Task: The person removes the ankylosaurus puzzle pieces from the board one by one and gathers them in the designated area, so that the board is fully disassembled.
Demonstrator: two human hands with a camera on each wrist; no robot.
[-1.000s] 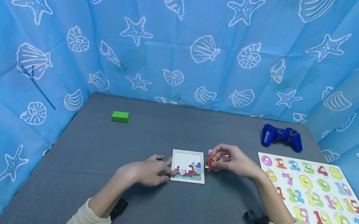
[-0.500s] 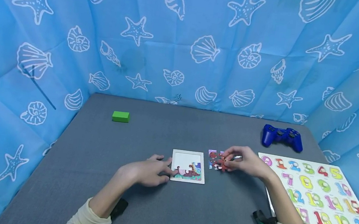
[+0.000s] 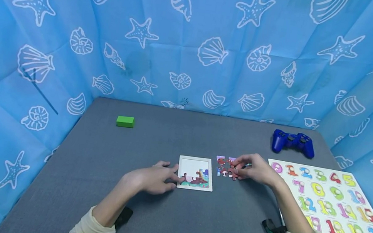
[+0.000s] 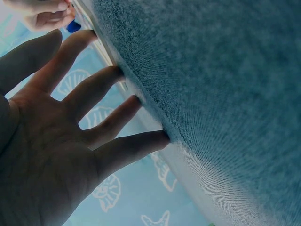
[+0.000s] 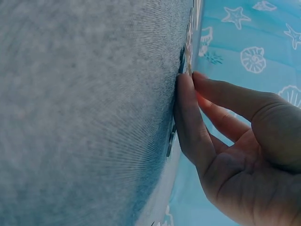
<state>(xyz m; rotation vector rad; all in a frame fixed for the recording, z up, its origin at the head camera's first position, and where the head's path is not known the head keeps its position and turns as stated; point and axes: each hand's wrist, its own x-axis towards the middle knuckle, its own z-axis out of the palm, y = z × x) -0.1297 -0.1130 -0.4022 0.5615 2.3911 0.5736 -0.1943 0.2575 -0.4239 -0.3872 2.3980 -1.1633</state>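
In the head view a small white puzzle tray (image 3: pixel 194 188) lies on the table, with joined jigsaw pieces (image 3: pixel 201 179) showing a brown figure along its bottom and right side. My left hand (image 3: pixel 155 178) rests at the tray's left edge, fingers spread and straight; the left wrist view shows the fingertips along that edge. Just right of the tray sits a group of loose red and purple jigsaw pieces (image 3: pixel 221 161). At their right side my right hand (image 3: pixel 253 170) pinches a reddish puzzle piece (image 3: pixel 234 173) between thumb and fingers, low over the table. The fingers partly cover it.
A number board (image 3: pixel 328 196) with knobbed pieces lies on the right, under the right forearm. Behind it is a blue game controller (image 3: pixel 293 142). A green block (image 3: pixel 125 121) stands at the back left. Blue curtains (image 3: pixel 192 70) surround the grey table (image 3: pixel 145 220).
My right hand has carried the reddish piece rightward, away from the tray, and lowered it beside the loose pieces, which now show more fully. The left hand has stayed still.
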